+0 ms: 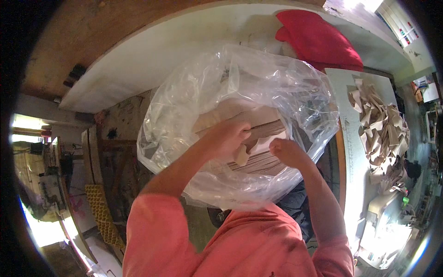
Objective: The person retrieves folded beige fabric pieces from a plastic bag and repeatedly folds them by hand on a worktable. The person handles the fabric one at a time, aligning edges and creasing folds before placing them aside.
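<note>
Inside the crumpled, clear plastic bag (171, 121), a loose, pale-beige, curved flat piece (263, 145) shows between the hands, above layered beige sheets (260, 165); its long axis rises rightward. Right hand (289, 153), fingers curled, is nearer, at its right end; left hand (233, 134), also curled, is beyond its left part. Grip of either: cannot tell.

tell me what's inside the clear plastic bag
The clear plastic bag holds stacks of thin beige sheets, with a curled beige piece between the left hand and right hand. What lies beneath is hidden.
</note>
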{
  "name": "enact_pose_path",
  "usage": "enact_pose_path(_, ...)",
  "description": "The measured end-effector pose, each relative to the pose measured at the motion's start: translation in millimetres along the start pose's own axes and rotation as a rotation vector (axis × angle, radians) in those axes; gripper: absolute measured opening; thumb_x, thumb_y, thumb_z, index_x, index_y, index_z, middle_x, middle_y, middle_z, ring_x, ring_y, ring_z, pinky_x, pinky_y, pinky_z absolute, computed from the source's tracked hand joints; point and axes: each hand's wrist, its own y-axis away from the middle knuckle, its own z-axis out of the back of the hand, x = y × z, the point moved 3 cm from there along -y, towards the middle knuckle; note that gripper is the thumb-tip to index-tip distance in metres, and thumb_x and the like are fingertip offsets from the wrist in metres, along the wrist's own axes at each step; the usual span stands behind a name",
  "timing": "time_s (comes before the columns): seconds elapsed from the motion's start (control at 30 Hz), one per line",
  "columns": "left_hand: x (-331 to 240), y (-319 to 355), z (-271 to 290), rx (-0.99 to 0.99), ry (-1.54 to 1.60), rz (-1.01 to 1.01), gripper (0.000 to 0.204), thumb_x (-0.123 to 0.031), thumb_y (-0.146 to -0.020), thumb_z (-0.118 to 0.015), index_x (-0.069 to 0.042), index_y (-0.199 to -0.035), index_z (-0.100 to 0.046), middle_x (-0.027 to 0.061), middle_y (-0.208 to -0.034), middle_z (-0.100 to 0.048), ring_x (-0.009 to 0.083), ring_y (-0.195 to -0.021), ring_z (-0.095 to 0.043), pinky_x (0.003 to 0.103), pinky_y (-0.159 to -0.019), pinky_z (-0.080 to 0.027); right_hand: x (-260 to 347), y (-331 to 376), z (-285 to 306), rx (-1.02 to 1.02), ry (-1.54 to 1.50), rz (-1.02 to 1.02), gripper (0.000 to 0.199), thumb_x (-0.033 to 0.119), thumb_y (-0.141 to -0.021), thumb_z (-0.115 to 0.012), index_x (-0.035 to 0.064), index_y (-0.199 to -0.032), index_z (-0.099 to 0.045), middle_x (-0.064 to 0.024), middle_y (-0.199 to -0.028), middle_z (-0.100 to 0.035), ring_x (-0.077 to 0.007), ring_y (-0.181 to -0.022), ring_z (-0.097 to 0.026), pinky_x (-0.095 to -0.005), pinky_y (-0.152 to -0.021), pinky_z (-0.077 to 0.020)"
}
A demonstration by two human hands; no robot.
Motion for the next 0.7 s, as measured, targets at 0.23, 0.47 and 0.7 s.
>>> enact_pose_path(0.23, 3.3, -45.7, -55.3, 0.218, -0.305, -0.19, 0.023, -0.026, -0.076, -0.054, -0.003, -0.083, -0.055, 0.0157, -0.078, -0.056, 0.0336, -0.076, -0.055, 0.041, -0.066, -0.043, -27.5, -12.2, -18.1, 0.185, 0.229, -0.08, 0.018, 0.02, -0.078, -0.048, 0.0054, -0.085, -0.057, -0.0147, -0.086, -0.059, -0.0309, -0.082, -0.057, -0.0391, -0.072, -0.0438)
enact_pose_path(0.47, -5.2, 19.2, -110.3, 0.201, -0.265, -0.337, 0.026, -0.02, -0.07, -0.056, -0.004, -0.09, -0.053, 0.0131, -0.084, -0.05, 0.0298, -0.083, -0.051, 0.042, -0.07, -0.044, -73.6, 24.0, -14.2, 0.046, 0.265, -0.309, 0.024, 0.017, -0.075, -0.05, 0.0035, -0.094, -0.054, -0.0191, -0.095, -0.055, -0.0353, -0.094, -0.051, -0.0413, -0.081, -0.0402)
enact_pose_path(0.7, -0.3, 32.7, -141.7, 0.015, -0.4, -0.093, 0.058, -0.038, -0.065, -0.063, 0.004, -0.101, -0.046, 0.0198, -0.095, -0.05, 0.0342, -0.091, -0.049, 0.043, -0.082, -0.039, -62.8, 4.8, -27.2, -0.038, 0.159, -0.179, 0.056, 0.019, -0.066, -0.065, 0.0004, -0.114, -0.043, -0.022, -0.118, -0.041, -0.0341, -0.112, -0.039, -0.0396, -0.092, -0.0347)
